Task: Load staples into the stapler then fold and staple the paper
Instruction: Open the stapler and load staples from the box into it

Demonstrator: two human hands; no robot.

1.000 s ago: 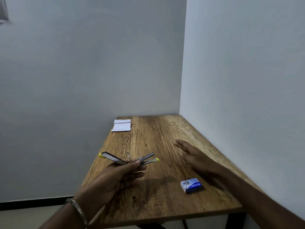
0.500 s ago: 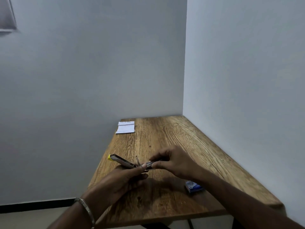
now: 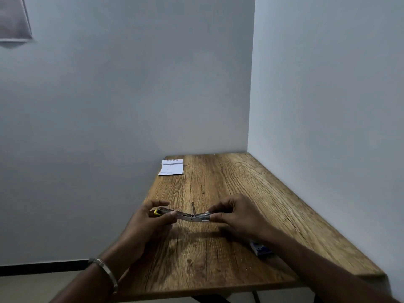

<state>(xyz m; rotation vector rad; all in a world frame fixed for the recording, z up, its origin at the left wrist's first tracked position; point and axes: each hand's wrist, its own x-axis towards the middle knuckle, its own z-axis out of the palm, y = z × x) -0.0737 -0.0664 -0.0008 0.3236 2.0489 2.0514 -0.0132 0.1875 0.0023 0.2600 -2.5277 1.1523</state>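
Note:
A small metal stapler [image 3: 188, 216] with a yellow end is swung open almost flat, held above the wooden table [image 3: 218, 265]. My left hand [image 3: 150, 224] grips its left arm near the yellow tip. My right hand [image 3: 238, 214] pinches the right arm between thumb and fingers. A thin pusher rod sticks up from the hinge. The blue staple box [image 3: 259, 250] lies on the table under my right forearm, mostly hidden. A folded white paper [image 3: 171, 167] lies at the far left corner of the table.
The table stands in a corner, with grey walls behind and to the right. Its left and front edges drop off to the floor. A metal bangle sits on my left wrist.
My right hand came from above the table to the stapler and took hold of its right arm. The stapler opened wider, almost flat, and my left hand shifted toward the yellow end.

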